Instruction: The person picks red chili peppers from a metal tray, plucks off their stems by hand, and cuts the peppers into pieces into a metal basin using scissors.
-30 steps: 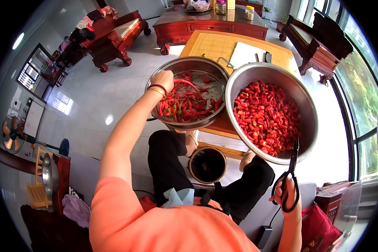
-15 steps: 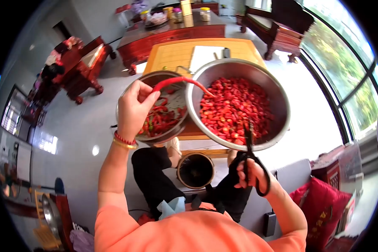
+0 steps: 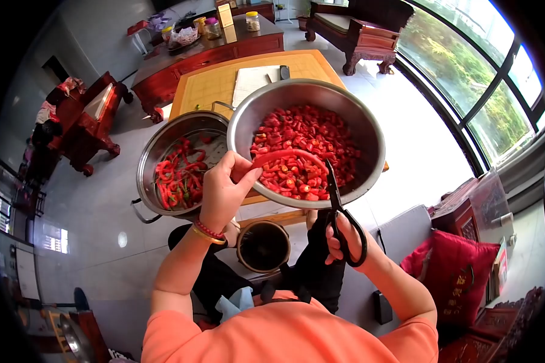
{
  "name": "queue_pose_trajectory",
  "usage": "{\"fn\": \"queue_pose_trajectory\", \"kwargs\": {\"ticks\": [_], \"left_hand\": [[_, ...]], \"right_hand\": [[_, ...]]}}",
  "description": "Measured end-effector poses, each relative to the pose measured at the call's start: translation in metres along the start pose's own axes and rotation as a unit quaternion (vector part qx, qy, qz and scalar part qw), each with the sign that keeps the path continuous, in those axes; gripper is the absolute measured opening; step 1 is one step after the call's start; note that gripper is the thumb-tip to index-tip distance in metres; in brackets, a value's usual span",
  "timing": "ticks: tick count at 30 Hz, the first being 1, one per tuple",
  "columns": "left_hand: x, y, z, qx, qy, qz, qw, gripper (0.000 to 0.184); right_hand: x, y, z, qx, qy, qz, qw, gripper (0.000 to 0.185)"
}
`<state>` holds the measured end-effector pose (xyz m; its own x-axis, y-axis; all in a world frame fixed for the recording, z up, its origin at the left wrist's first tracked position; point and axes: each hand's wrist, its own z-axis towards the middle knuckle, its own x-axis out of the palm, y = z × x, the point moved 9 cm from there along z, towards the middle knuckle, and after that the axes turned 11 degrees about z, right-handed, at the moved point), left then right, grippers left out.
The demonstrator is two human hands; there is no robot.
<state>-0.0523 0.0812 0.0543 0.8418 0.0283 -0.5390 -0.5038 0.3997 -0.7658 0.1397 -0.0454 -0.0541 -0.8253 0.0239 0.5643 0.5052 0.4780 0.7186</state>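
Observation:
A long red chili is pinched in my left hand, its far end reaching over the large steel basin. My right hand grips black scissors, whose blades point up at the chili's far end, over the basin's near rim. Many cut red chili pieces fill the basin's bottom. To its left, a smaller steel pot with handles holds whole red chilies, a few with green stems.
Both vessels rest on a wooden table with a white notepad. A dark round bucket stands on the floor between my legs. A red cushion lies at the right.
My left hand has lifted a chili out of the smaller pot and carried it right, over the basin. The scissors now meet the chili's far end. The view has shifted right.

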Motion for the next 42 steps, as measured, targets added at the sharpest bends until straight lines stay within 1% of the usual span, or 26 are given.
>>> {"fn": "queue_pose_trajectory", "kwargs": {"ticks": [3,4,7,8,11,12,15,16,19,22,24,27,30,34,37,39,42], "left_hand": [[-0.004,0.007,0.004,0.007,-0.031,0.018,0.999,0.014],[-0.005,0.007,0.004,0.005,-0.036,0.019,0.999,0.014],[-0.004,0.002,0.001,0.029,-0.055,0.014,0.998,0.014],[0.001,0.004,0.000,0.026,-0.043,0.010,0.999,0.015],[0.014,0.006,-0.006,0.026,-0.012,0.005,1.000,0.015],[0.017,0.006,-0.008,0.030,-0.004,0.008,0.999,0.015],[0.021,0.004,-0.010,0.030,0.004,0.018,0.999,0.016],[0.021,0.005,-0.009,0.031,-0.002,0.018,0.999,0.016],[0.019,0.003,-0.007,0.037,-0.019,0.030,0.999,0.016],[0.016,0.002,-0.006,0.058,-0.044,0.046,0.996,0.015],[0.014,-0.001,-0.006,0.067,-0.059,0.042,0.995,0.012],[0.015,0.001,-0.008,0.051,-0.046,0.024,0.997,0.012],[0.013,-0.002,-0.009,0.068,-0.046,0.036,0.996,0.014],[0.013,-0.001,-0.010,0.057,-0.041,0.033,0.997,0.014],[0.018,0.002,-0.012,0.048,-0.033,0.016,0.998,0.014],[0.020,0.005,-0.013,0.035,-0.025,0.001,0.999,0.014],[0.028,0.026,-0.013,-0.031,0.016,-0.073,0.997,0.014]], "right_hand": [[-0.001,-0.012,0.001,0.029,0.008,0.079,0.996,0.041],[0.002,-0.017,0.000,0.046,0.041,0.094,0.994,0.044],[0.007,-0.024,-0.004,0.055,0.075,0.049,0.994,0.061],[0.009,-0.025,-0.004,0.056,0.089,0.062,0.993,0.060],[0.006,-0.018,0.002,0.041,0.072,0.053,0.995,0.061],[0.005,-0.013,0.003,0.033,0.036,0.051,0.998,0.058],[0.002,-0.009,0.006,0.023,0.023,0.013,0.999,0.055],[-0.001,-0.008,0.006,0.013,0.002,0.059,0.998,0.046],[0.001,-0.013,0.004,0.031,0.029,0.004,0.999,0.053],[0.009,-0.011,-0.002,0.033,0.015,0.050,0.998,0.054],[0.008,-0.011,-0.003,0.037,0.019,0.043,0.998,0.055],[-0.001,-0.015,0.000,0.037,0.028,0.037,0.998,0.056],[-0.002,-0.014,-0.002,0.031,0.051,0.032,0.998,0.056],[0.007,-0.013,-0.004,0.037,0.066,0.042,0.996,0.057],[0.008,-0.009,-0.002,0.031,0.059,0.088,0.994,0.048],[0.011,-0.007,-0.002,0.033,0.082,0.093,0.992,0.051],[0.016,-0.007,-0.005,0.037,0.110,0.112,0.987,0.055]]}}
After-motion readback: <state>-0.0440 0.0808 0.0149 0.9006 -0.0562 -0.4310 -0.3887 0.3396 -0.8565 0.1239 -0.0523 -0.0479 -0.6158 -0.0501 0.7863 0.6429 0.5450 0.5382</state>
